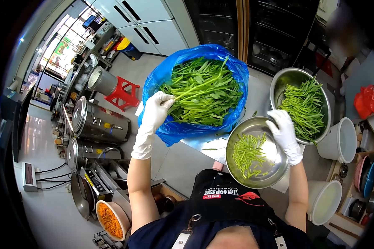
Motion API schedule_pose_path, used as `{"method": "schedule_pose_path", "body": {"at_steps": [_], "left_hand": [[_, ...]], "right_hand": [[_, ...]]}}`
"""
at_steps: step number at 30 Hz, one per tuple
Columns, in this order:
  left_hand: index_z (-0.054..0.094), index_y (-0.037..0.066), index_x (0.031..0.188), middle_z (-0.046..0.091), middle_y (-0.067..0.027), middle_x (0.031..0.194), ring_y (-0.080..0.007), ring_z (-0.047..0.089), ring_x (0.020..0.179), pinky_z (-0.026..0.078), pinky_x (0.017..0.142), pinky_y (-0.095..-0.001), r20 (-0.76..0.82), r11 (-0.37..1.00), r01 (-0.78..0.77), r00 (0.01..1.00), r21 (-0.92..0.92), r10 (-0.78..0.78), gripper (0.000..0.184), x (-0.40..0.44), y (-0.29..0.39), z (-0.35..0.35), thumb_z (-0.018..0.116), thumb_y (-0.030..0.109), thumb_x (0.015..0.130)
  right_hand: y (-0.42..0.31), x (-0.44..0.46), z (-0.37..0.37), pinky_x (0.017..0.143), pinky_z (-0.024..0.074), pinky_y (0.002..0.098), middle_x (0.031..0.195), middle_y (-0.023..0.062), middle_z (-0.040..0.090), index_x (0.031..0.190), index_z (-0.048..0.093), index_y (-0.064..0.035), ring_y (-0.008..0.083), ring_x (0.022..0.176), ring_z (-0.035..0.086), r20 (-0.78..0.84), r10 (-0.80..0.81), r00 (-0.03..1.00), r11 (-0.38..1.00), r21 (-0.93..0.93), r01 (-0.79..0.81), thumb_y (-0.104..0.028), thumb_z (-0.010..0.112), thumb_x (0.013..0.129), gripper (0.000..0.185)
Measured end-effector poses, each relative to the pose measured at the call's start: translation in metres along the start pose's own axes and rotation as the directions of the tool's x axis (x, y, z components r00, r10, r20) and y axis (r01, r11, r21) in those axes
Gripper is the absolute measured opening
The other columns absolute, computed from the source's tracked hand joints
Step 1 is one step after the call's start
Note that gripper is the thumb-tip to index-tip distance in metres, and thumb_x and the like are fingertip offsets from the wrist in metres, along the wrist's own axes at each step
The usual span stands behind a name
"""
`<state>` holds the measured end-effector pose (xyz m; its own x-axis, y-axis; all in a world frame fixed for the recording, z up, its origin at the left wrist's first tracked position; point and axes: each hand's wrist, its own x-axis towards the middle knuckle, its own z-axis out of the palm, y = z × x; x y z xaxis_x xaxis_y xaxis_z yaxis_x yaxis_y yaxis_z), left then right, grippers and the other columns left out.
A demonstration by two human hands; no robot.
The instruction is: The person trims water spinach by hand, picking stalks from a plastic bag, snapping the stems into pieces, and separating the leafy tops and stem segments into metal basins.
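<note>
A white-gloved hand, my left hand (157, 111), pinches the end of a long green water spinach stem (193, 90). The stem slants up to the right over a heap of leafy water spinach (207, 110) in a blue plastic bag (158, 79). My right hand (283, 129), also gloved, hovers over the right side of a steel bowl (274, 168), fingers loosely bent and apart, nothing visible in them. Short cut stem pieces (247, 155) lie in that bowl. Farther right, a larger steel basin (278, 83) holds longer water spinach lengths (303, 108).
On the left stand large steel pots (99, 122), a red stool (124, 94) and a tub of shredded orange food (110, 222). White buckets (340, 141) and a shelf with pans (365, 178) are at the right. Refrigerator doors (153, 35) stand at the back.
</note>
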<state>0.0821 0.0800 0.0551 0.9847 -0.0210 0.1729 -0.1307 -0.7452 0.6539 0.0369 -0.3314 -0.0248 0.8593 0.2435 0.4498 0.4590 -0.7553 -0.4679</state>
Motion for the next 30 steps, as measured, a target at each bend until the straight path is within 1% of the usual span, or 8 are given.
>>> {"method": "schedule_pose_path", "body": {"at_steps": [8, 17, 21, 23, 24, 25, 28, 30], "left_hand": [[0.071, 0.003, 0.091, 0.060, -0.0081, 0.082, -0.0252, 0.059, 0.083, 0.047, 0.074, -0.0328, -0.098, 0.947, -0.265, 0.953, 0.180, 0.285, 0.013, -0.030, 0.020, 0.012, 0.070, 0.004, 0.078], [0.072, 0.004, 0.092, 0.059, -0.0077, 0.081, -0.0254, 0.058, 0.081, 0.047, 0.073, -0.0333, -0.078, 0.964, -0.262, 0.961, 0.051, 0.265, 0.015, -0.051, 0.027, 0.021, 0.073, 0.005, 0.077], [0.072, 0.004, 0.092, 0.060, -0.0075, 0.081, -0.0255, 0.059, 0.082, 0.047, 0.074, -0.0336, 0.004, 0.986, -0.164, 0.986, 0.002, 0.164, 0.013, -0.055, 0.014, 0.036, 0.072, 0.007, 0.079], [0.072, 0.003, 0.091, 0.061, -0.0082, 0.080, -0.0259, 0.060, 0.082, 0.047, 0.074, -0.0327, 0.013, 0.993, -0.114, 0.993, 0.007, 0.114, 0.013, -0.055, 0.008, 0.042, 0.072, 0.008, 0.080], [0.072, 0.003, 0.091, 0.061, -0.0087, 0.080, -0.0260, 0.060, 0.081, 0.047, 0.073, -0.0321, -0.012, 0.995, -0.100, 0.995, 0.008, 0.100, 0.013, -0.056, 0.005, 0.044, 0.072, 0.009, 0.080], [0.072, 0.002, 0.092, 0.062, -0.0084, 0.079, -0.0244, 0.061, 0.080, 0.047, 0.072, -0.0313, 0.012, 0.998, -0.060, 0.998, -0.021, 0.060, 0.013, -0.055, 0.003, 0.044, 0.072, 0.009, 0.081], [0.072, 0.001, 0.094, 0.065, -0.0066, 0.081, -0.0182, 0.061, 0.077, 0.047, 0.071, -0.0286, 0.111, 0.983, 0.122, 0.988, -0.139, -0.106, 0.014, -0.056, 0.005, 0.047, 0.070, 0.010, 0.084], [0.071, -0.002, 0.095, 0.068, -0.0043, 0.085, -0.0121, 0.060, 0.077, 0.047, 0.073, -0.0263, 0.221, 0.922, 0.292, 0.946, -0.253, -0.239, 0.015, -0.050, 0.018, 0.048, 0.068, 0.010, 0.087]], "right_hand": [[-0.070, 0.063, 0.031, 0.077, 0.0530, 0.0350, 0.103, 0.0076, 0.066, 0.100, 0.068, -0.0073, 0.0243, 0.090, 0.063, -0.349, -0.231, 0.908, 0.957, 0.084, 0.276, -0.004, 0.067, 0.079, 0.021], [-0.094, 0.085, 0.071, 0.072, 0.0504, 0.0345, 0.096, 0.0046, 0.066, 0.092, 0.071, -0.0079, 0.0244, 0.085, 0.060, -0.252, -0.296, 0.921, 0.951, 0.010, 0.309, -0.008, 0.068, 0.077, 0.015], [-0.081, 0.082, 0.096, 0.073, 0.0487, 0.0288, 0.088, 0.0046, 0.069, 0.083, 0.071, -0.0039, 0.0183, 0.082, 0.060, -0.139, 0.086, 0.987, 0.873, 0.488, -0.007, -0.009, 0.066, 0.081, 0.007], [-0.065, 0.086, 0.099, 0.075, 0.0472, 0.0260, 0.093, 0.0028, 0.071, 0.087, 0.073, -0.0019, 0.0112, 0.081, 0.061, 0.211, 0.448, 0.869, 0.406, 0.818, -0.408, -0.010, 0.066, 0.084, 0.011], [-0.054, 0.090, 0.096, 0.077, 0.0470, 0.0253, 0.094, 0.0025, 0.072, 0.089, 0.073, -0.0008, 0.0099, 0.082, 0.062, 0.317, 0.544, 0.777, 0.195, 0.853, -0.485, -0.011, 0.066, 0.085, 0.013], [-0.055, 0.091, 0.093, 0.080, 0.0469, 0.0254, 0.095, 0.0024, 0.071, 0.093, 0.073, 0.0014, 0.0108, 0.082, 0.062, 0.237, 0.606, 0.759, 0.182, 0.888, -0.422, -0.011, 0.066, 0.085, 0.016], [-0.083, 0.089, 0.082, 0.083, 0.0478, 0.0341, 0.088, 0.0049, 0.071, 0.089, 0.074, -0.0081, 0.0192, 0.091, 0.063, -0.262, 0.159, 0.952, 0.845, 0.535, 0.007, -0.012, 0.066, 0.085, 0.010], [-0.109, 0.088, 0.085, 0.092, 0.0472, 0.0398, 0.092, 0.0058, 0.068, 0.087, 0.072, -0.0095, 0.0241, 0.096, 0.061, -0.306, -0.112, 0.945, 0.867, 0.434, 0.244, -0.009, 0.064, 0.082, 0.010]]}}
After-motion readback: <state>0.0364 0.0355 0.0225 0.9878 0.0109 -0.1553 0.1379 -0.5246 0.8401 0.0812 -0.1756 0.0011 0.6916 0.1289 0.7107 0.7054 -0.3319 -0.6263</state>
